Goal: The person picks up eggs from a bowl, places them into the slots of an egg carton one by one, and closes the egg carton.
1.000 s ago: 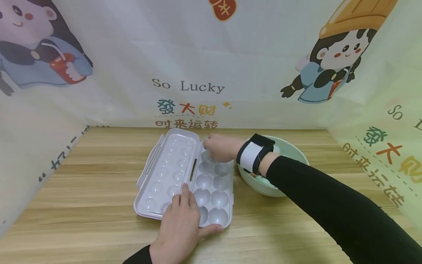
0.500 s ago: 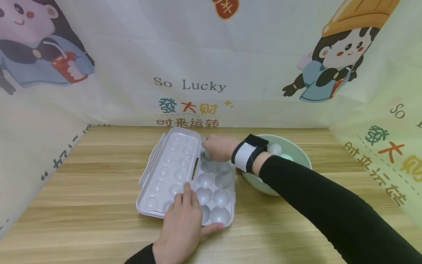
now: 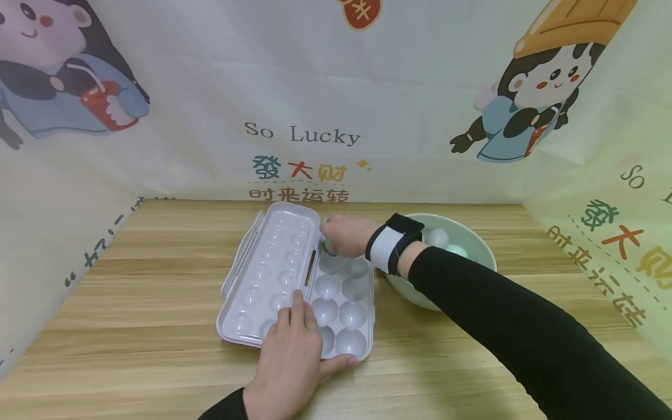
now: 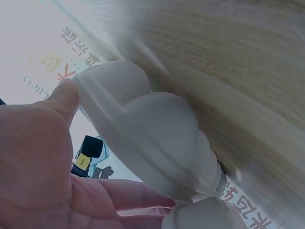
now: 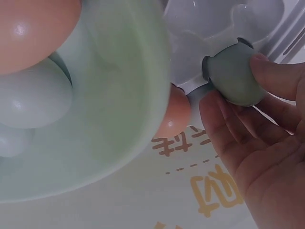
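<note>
A white plastic egg box lies unfolded, its dimpled lid (image 3: 265, 262) on the left and its cupped tray (image 3: 353, 315) on the right. My right hand (image 3: 349, 234) is at the tray's far end. In the right wrist view, its thumb and fingers pinch a pale green egg (image 5: 233, 74) at a far cup. A brown egg (image 5: 176, 114) sits beside it in the tray, hidden by the hand in the head view. My left hand (image 3: 291, 353) rests on the near end, fingers along the hinge, thumb stretched along the front rim (image 4: 109, 112).
Right of the box stands a pale green bowl (image 3: 475, 242) with several white, brown and greenish eggs inside. My right forearm passes over its front side. A printed cloth (image 3: 409, 116) hangs behind the wooden table (image 3: 157, 291), with side walls left and right.
My right hand stays at the tray's far end with the egg; its wrist has shifted slightly left, showing more of the bowl's eggs. The left hand keeps its place on the box.
</note>
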### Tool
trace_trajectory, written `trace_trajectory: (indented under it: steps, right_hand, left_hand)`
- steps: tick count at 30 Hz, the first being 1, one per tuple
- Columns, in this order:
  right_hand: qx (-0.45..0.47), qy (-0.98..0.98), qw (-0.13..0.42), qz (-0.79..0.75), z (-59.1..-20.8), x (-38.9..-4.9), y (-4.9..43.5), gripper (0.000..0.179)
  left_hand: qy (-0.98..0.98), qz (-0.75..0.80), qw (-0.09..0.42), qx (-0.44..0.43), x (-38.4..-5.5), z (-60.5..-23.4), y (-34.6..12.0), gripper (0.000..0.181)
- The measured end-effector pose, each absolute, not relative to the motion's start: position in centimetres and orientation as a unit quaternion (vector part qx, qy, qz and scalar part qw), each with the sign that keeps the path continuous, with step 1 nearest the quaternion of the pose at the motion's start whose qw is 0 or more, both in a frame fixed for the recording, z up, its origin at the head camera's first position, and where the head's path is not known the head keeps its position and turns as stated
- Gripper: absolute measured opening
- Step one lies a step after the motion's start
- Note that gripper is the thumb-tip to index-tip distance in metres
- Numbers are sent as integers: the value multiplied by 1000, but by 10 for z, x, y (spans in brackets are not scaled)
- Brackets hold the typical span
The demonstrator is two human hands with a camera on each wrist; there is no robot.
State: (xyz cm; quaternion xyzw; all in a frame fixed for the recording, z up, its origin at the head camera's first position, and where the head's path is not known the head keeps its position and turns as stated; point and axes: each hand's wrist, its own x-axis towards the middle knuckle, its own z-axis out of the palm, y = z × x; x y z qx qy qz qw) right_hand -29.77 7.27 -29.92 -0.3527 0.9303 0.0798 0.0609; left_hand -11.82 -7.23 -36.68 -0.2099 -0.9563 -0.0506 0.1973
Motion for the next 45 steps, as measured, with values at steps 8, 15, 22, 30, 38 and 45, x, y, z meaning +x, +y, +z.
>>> trace_trajectory:
  steps: [8, 15, 22, 30, 38, 45]
  right_hand:
    - [-351, 930, 61, 91, -302, -299, 72, 26]
    - [-336, 934, 61, 104, -302, -297, 72, 28]
    - [-340, 932, 59, 112, -304, -298, 72, 29]
    - [-340, 934, 61, 91, -287, -307, 78, 23]
    - [-358, 929, 50, 83, -275, -306, 92, 21]
    - [-368, 929, 36, 19, -258, -288, 109, 11]
  left_hand:
    - [-957, -51, 196, -209, -118, -366, -72, 111]
    - [-957, -52, 195, -208, -117, -365, -70, 111]
    - [-957, -50, 195, -208, -116, -366, -69, 111]
    - [-954, -51, 210, -207, -116, -368, -69, 111]
    - [-951, -53, 226, -205, -116, -369, -70, 112]
    - [-954, -53, 215, -202, -117, -368, -70, 112]
